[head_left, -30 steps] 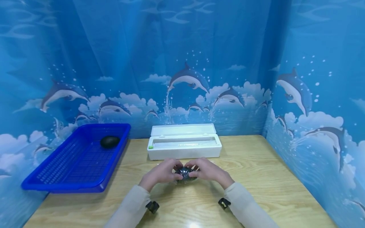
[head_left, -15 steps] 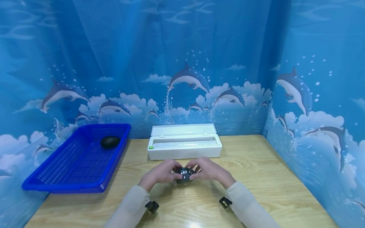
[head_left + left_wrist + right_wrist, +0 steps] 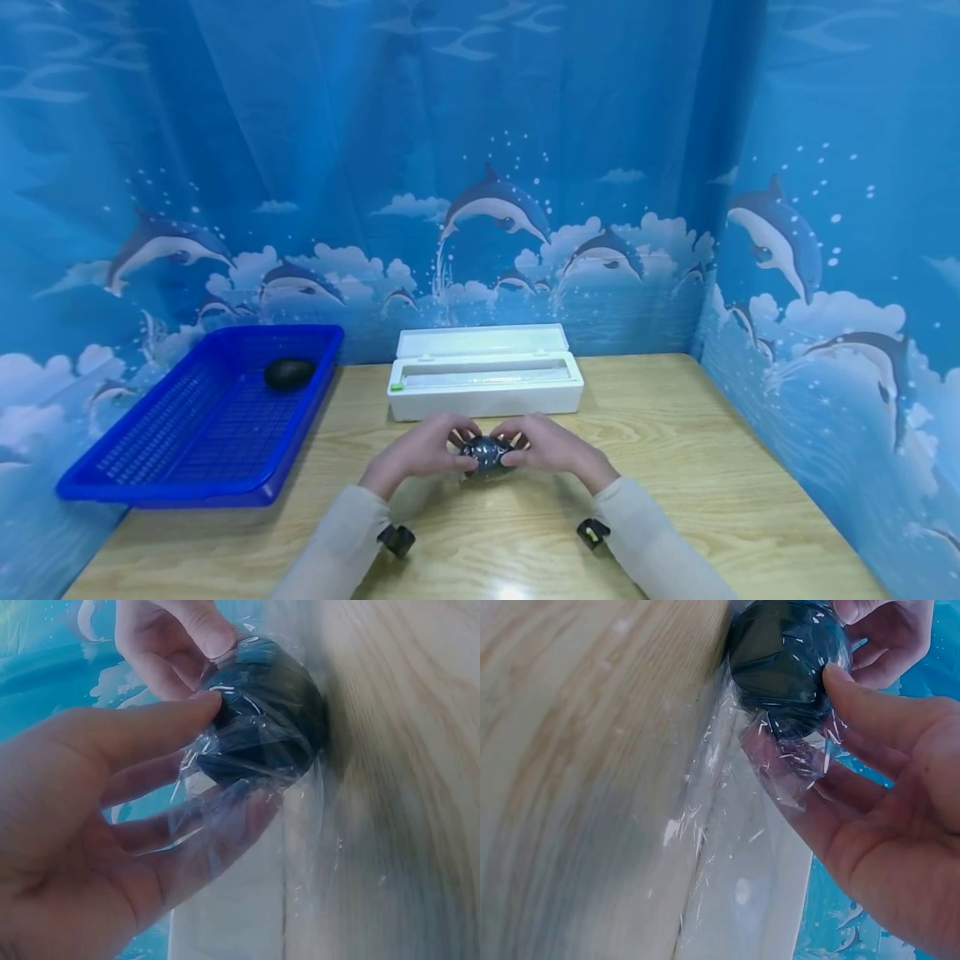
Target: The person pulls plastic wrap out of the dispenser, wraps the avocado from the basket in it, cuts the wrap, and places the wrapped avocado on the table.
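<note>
A dark, rounded fruit that looks like an avocado (image 3: 488,452) sits low over the table in front of the white box, wrapped in clear cling film (image 3: 217,825). My left hand (image 3: 422,454) holds it from the left, thumb on its near side and fingers curled under the loose film. From the right, my right hand (image 3: 553,452) grips it likewise, with film bunched over its fingers in the right wrist view. Creases and shiny folds of film run across the dark skin (image 3: 780,667). Parts of the far fingers are hidden behind the fruit.
The white cling film dispenser (image 3: 486,403) stands behind the hands, its lid raised. To the left is a blue plastic basket (image 3: 262,492) with another dark oval fruit (image 3: 289,373) inside. Dolphin-printed curtains (image 3: 622,125) enclose the wooden table (image 3: 675,467).
Both hands stay around the wrapped fruit and shift only slightly, with small finger movements at the film. The fruit's upper surface shows a little more between the thumbs. Basket and dispenser have not moved.
</note>
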Tool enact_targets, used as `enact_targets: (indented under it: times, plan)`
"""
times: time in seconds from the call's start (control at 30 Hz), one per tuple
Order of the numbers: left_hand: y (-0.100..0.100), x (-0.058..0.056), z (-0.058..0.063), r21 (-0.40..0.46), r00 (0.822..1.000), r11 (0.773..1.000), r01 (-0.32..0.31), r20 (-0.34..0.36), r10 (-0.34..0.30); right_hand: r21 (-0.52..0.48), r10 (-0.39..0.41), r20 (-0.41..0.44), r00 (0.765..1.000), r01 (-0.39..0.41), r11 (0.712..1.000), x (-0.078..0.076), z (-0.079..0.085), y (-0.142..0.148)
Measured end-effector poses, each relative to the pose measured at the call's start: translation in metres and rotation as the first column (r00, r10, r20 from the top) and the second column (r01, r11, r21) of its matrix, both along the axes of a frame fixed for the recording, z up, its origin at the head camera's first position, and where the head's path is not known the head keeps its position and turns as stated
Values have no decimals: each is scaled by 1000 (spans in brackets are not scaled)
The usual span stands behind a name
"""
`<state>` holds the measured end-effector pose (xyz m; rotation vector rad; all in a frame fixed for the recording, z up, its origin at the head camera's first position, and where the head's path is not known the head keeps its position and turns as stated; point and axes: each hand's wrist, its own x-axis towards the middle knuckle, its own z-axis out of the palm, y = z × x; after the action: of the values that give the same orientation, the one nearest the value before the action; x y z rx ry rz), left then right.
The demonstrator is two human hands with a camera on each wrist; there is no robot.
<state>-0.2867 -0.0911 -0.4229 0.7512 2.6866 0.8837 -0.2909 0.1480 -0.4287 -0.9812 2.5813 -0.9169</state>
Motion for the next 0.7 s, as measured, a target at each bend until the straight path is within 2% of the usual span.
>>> enact_targets:
  times: [0.13, 0.27, 0.37, 0.7]
  plan:
    - [-2, -2, -3, 18, 1000, 1000, 0, -1, 0, 3, -8, -5, 1000, 8, 1000, 0, 1, 0]
    - [-3, -4, -4, 23, 1000, 1000, 6, -14, -6, -54, -46, -51, 998, 43, 998, 1, 6, -3]
    - [-4, -4, -4, 22, 1000, 1000, 3, -8, -3, -91, -57, -56, 997, 52, 994, 1, 6, -5]
    - [-1, -1, -4, -18, 999, 1000, -19, 30, 20, -24, -44, -48, 998, 43, 999, 1, 0, -10]
